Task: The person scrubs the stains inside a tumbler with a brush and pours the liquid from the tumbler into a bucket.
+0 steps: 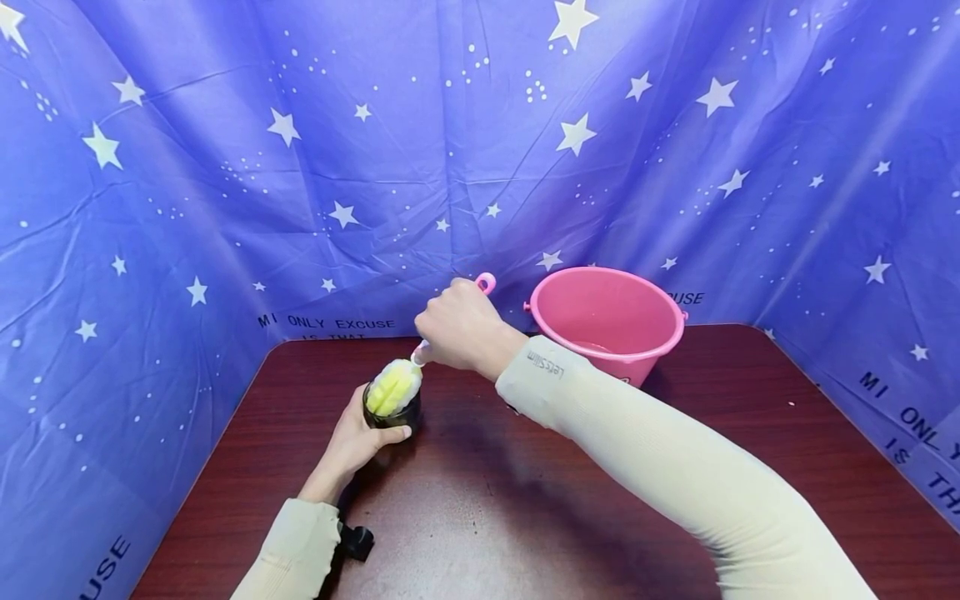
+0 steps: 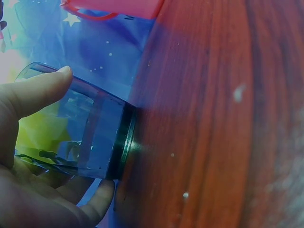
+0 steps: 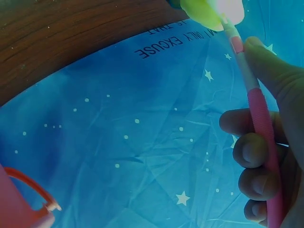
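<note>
My left hand (image 1: 367, 432) grips a dark see-through cup (image 1: 405, 419) on the table, thumb on the near side and fingers round the far side. In the left wrist view the cup (image 2: 102, 128) shows its thick base against the wood, and yellow shows through its wall. My right hand (image 1: 467, 327) holds a bottle brush by its pink and white handle (image 3: 260, 114), fingers curled round it. The brush's yellow and white sponge head (image 1: 396, 387) is partly inside the cup's mouth and partly above the rim. The handle's pink looped end (image 1: 486, 283) sticks out past the right hand.
A pink bucket (image 1: 652, 354) stands at the back right of the dark red wooden table (image 1: 600, 500), behind the right forearm. Blue star-patterned cloth (image 1: 450, 150) hangs round the back and sides. A black strap piece (image 1: 357, 542) sits by the left wrist.
</note>
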The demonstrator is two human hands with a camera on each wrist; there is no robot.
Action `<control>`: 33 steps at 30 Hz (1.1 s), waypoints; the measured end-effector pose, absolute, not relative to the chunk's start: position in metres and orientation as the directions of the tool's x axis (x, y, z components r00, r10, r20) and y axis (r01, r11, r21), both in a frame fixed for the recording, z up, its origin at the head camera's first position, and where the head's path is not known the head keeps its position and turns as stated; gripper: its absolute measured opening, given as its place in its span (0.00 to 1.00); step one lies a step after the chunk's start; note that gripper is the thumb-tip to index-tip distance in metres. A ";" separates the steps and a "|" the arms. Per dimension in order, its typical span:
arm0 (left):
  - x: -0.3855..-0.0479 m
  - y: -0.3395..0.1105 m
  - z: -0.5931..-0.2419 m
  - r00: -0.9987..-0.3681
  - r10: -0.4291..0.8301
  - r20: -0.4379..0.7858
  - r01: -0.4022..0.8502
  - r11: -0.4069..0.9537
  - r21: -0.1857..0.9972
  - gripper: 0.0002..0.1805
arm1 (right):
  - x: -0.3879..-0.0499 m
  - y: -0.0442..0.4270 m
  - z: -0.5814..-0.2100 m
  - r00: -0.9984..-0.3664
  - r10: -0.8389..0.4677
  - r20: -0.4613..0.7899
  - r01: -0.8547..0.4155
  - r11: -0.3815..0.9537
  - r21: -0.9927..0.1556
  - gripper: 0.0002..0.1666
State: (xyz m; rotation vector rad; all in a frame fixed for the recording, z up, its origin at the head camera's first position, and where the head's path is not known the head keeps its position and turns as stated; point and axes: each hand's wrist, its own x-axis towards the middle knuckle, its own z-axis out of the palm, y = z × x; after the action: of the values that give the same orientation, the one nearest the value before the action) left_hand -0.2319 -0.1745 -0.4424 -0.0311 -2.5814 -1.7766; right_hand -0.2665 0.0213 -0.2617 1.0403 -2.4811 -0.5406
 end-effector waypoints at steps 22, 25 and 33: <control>-0.231 -0.175 -0.442 -1.000 0.012 0.029 0.031 0.352 0.935 0.48 | -0.264 0.040 -0.277 -0.676 -0.689 0.262 -0.557 0.710 0.430 0.29; -0.231 -0.175 -0.442 -1.000 0.013 0.025 0.028 0.358 0.933 0.48 | -0.264 0.042 -0.278 -0.680 -0.680 0.276 -0.552 0.722 0.417 0.29; -0.231 -0.174 -0.441 -1.000 0.014 0.022 0.026 0.348 0.937 0.48 | -0.265 0.049 -0.281 -0.691 -0.659 0.296 -0.541 0.744 0.392 0.29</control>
State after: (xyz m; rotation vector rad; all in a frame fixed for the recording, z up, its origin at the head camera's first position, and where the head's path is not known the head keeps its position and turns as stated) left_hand -0.2307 -0.1744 -0.4408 -0.0381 -2.5708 -1.7877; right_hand -0.2648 0.0485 -0.2811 0.9162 -2.5239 -0.3835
